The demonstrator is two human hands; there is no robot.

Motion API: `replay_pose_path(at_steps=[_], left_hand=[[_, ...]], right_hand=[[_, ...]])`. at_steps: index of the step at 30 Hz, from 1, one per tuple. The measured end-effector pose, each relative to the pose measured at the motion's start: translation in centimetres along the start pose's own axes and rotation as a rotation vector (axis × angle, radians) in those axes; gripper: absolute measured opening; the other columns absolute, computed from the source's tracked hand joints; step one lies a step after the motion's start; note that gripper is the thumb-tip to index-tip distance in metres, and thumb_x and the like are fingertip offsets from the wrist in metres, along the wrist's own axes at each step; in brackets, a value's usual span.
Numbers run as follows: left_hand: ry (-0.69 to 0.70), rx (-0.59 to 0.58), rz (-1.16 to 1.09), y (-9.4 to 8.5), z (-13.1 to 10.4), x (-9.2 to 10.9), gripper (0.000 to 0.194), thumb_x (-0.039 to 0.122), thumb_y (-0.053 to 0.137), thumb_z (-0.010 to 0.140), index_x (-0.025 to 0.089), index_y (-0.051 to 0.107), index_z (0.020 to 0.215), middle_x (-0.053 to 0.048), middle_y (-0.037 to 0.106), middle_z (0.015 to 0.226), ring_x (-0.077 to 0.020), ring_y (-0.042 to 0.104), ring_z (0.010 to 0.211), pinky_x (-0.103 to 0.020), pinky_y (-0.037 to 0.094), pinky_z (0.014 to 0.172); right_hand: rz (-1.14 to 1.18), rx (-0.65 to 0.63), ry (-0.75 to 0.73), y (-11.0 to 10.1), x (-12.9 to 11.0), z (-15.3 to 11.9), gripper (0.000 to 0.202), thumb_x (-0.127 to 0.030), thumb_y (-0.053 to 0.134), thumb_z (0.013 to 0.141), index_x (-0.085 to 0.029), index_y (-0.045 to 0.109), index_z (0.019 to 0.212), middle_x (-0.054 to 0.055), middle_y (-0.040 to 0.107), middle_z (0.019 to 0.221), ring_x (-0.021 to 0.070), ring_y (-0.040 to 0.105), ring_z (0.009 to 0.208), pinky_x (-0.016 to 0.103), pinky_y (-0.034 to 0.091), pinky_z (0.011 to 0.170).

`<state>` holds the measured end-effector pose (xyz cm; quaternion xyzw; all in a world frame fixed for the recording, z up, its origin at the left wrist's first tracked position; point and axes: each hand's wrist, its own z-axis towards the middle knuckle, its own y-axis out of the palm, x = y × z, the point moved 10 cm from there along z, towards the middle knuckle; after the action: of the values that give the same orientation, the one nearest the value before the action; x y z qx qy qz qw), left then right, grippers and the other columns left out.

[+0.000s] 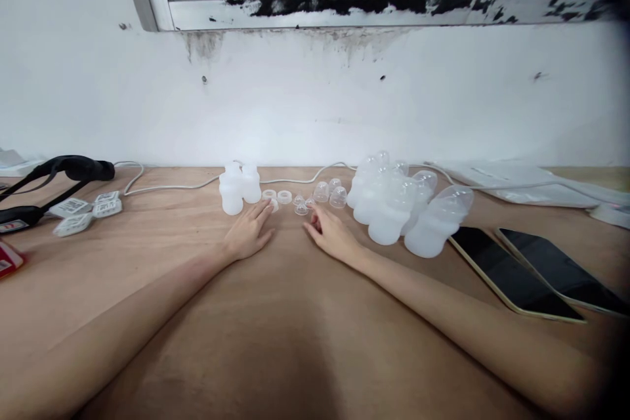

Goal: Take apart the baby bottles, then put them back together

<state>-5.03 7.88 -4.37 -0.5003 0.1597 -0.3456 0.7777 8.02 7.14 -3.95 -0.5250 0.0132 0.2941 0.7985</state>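
My left hand (249, 231) lies on the table with its fingers stretched out. Its fingertips rest at a white bottle ring (272, 204), and two more rings (284, 197) sit just behind. Across from it, my right hand (332, 233) has its index finger at the small clear bottle teats (301, 206), thumb apart and the other fingers curled. Nothing shows gripped in either hand. Clear domed caps (337, 197) stand behind the right hand. Uncapped white baby bottles (231, 197) stand upright beyond the left hand. Several baby bottles with clear caps (388, 213) are grouped to the right.
Two phones (516, 275) lie at the right, near a clear plastic bag (506, 180). Black straps (73, 170) and small white labelled pieces (88, 210) are at the left, with a red object (8, 259) at the edge. A white cable (172, 189) runs along the wall.
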Motion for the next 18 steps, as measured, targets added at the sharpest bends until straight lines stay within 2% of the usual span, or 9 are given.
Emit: replay_pose_path(at_steps=[3,7,9,11,15,18], left_hand=[[0.001,-0.029,0.012,0.4,0.1,-0.2,0.05,0.033,0.04,0.08,0.006,0.035,0.122,-0.014,0.035,0.128,-0.0234,0.033,0.117,-0.037,0.029,0.097],[0.077,0.016,-0.007,-0.7,0.0,1.3,0.033,0.028,0.042,0.079,0.012,0.048,0.107,-0.009,0.052,0.105,-0.0201,0.046,0.097,-0.034,0.037,0.086],[0.141,0.043,-0.031,-1.3,-0.1,2.4,0.029,0.027,0.042,0.08,0.013,0.05,0.104,-0.008,0.053,0.099,-0.0182,0.047,0.092,-0.032,0.038,0.083],[0.165,0.072,-0.05,-1.7,-0.3,2.9,0.035,0.031,0.043,0.08,0.013,0.048,0.109,-0.009,0.05,0.105,-0.0188,0.046,0.096,-0.032,0.038,0.084],[0.115,0.002,-0.117,-0.6,-0.3,2.8,0.038,0.034,0.044,0.08,0.015,0.047,0.113,-0.01,0.049,0.108,-0.0207,0.046,0.098,-0.036,0.038,0.085],[0.026,-0.008,-0.286,-0.2,-0.4,2.3,0.041,0.031,0.047,0.078,0.017,0.045,0.115,-0.008,0.049,0.106,-0.0189,0.049,0.092,-0.034,0.043,0.08]], right_hand=[[0.01,0.013,0.117,0.5,2.2,1.5,0.044,-0.032,0.042,0.08,-0.012,0.04,0.119,0.005,0.06,0.077,0.0174,0.055,0.071,0.028,0.041,0.066],[-0.004,0.031,0.155,1.0,3.0,3.0,0.039,-0.036,0.042,0.08,-0.015,0.05,0.111,0.007,0.063,0.076,0.0199,0.057,0.069,0.029,0.04,0.064],[0.012,0.043,0.146,1.0,3.1,3.3,0.034,-0.035,0.042,0.08,-0.015,0.055,0.105,0.008,0.064,0.081,0.0206,0.058,0.072,0.03,0.04,0.065],[0.039,0.055,0.124,0.9,3.0,3.4,0.029,-0.032,0.043,0.08,-0.017,0.058,0.099,0.007,0.064,0.084,0.0192,0.058,0.074,0.028,0.04,0.066],[0.1,0.085,0.068,0.3,2.5,3.2,0.023,-0.029,0.043,0.08,-0.018,0.06,0.092,0.003,0.064,0.08,0.0142,0.057,0.07,0.024,0.041,0.065],[0.125,0.105,0.027,-0.1,1.8,3.1,0.021,-0.027,0.043,0.08,-0.017,0.06,0.087,0.003,0.063,0.082,0.0134,0.056,0.07,0.024,0.041,0.066]])
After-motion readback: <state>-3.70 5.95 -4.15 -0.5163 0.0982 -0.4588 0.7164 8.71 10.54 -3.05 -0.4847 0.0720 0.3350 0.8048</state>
